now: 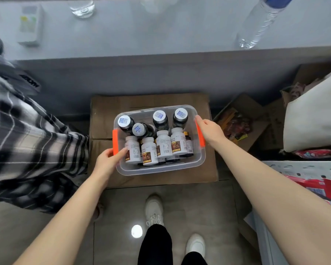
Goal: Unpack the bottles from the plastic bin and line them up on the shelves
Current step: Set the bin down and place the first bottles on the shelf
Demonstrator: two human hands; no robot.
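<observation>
- The clear plastic bin (161, 168) sits on a flattened cardboard box (107, 109) on the floor, in front of a grey counter (161, 35) and just ahead of the person's white shoes (154, 209).
- The bin is full: 4 dark bottles (160, 119) with pale labelled caps stand along its far side, and 4 white bottles (163, 143) with printed labels stand nearer, with other dark bottles partly hidden behind and under them. None appears to have been taken out.
- The left hand (108, 159) is at the bin's left orange handle (115, 141), thumb outside the wall and fingers curled over the rim into the bin, touching the nearest white bottle; it looks closed on the rim and handle.
- The right hand (210, 130) lies against the right orange handle (201, 134), fingers wrapped down around it; the contact underneath is hidden, but it reads as a closed hold on the bin.
- The step in hand seems to be seizing the bin by both ends, before any unpacking.
- A perforated white shelf edge (302, 168) shows at the right. The next move likely calls for an even 2-handed lift, keeping the bin level so the upright bottles do not topple.
</observation>
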